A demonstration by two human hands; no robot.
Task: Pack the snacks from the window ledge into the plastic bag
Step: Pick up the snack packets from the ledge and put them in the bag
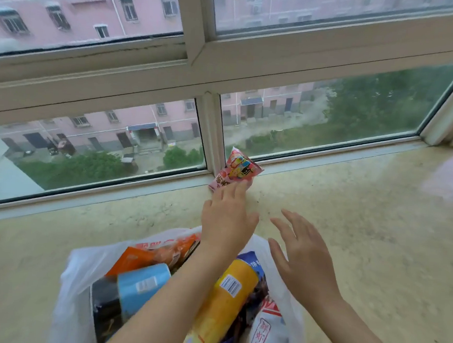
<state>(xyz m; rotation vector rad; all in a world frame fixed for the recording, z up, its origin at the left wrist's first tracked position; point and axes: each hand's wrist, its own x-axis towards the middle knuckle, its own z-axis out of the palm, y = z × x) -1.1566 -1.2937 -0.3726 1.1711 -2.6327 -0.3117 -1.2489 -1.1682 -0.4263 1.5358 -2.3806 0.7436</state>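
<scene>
Where pink snack pkt (pixel 234 172) leans | left hand (pixel 227 219) fingertips touching, ungripped | right hand (pixel 302 259) spread

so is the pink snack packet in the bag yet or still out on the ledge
Out. The pink snack packet leans against the window frame on the ledge, beyond the plastic bag; the left hand's fingertips just reach it.

A white window frame (pixel 201 62) splits the glass into upper and lower panes. Through the panes stands a pink apartment building (pixel 84 8) with rows of barred windows. Below it run green shrubs (pixel 81 166) and, to the right, a pale path (pixel 290 122) beside leafy trees (pixel 385 102).
</scene>
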